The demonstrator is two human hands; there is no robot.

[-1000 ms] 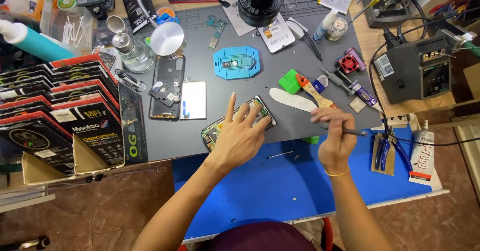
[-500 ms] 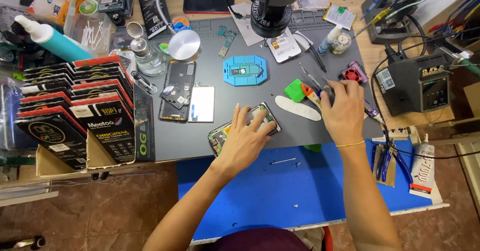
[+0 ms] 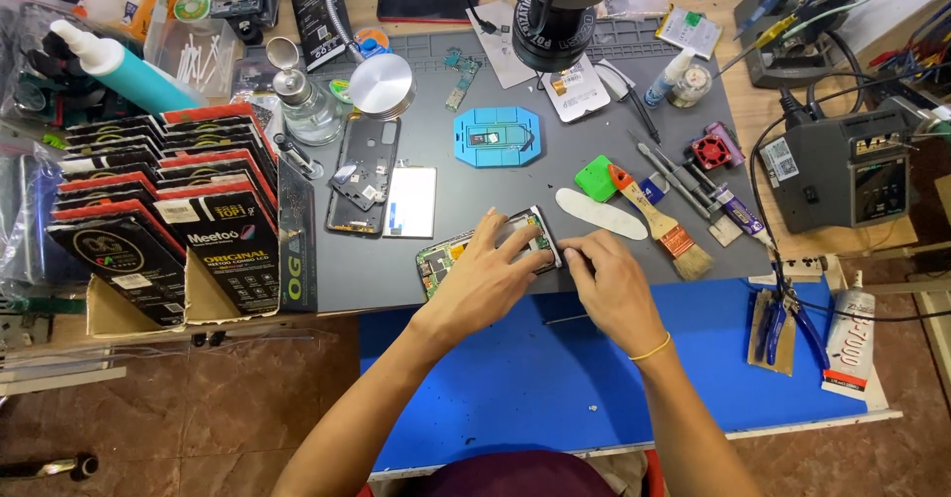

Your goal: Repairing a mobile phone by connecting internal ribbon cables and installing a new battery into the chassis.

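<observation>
Left hand (image 3: 487, 277) presses opened phone (image 3: 475, 247) flat; right hand (image 3: 606, 284) pinches its 3 o'clock edge; paintbrush (image 3: 659, 221) at 3 o'clock.

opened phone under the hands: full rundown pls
The opened phone lies flat and tilted on the grey mat, at its near edge. Its back is off: green boards and metal parts show inside a dark frame. The left hand rests across it; the right hand touches its right corner. Much is hidden.

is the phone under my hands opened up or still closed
Opened up. The phone lies flat on the grey mat with its green circuit board exposed, under the left hand and right hand.
</observation>
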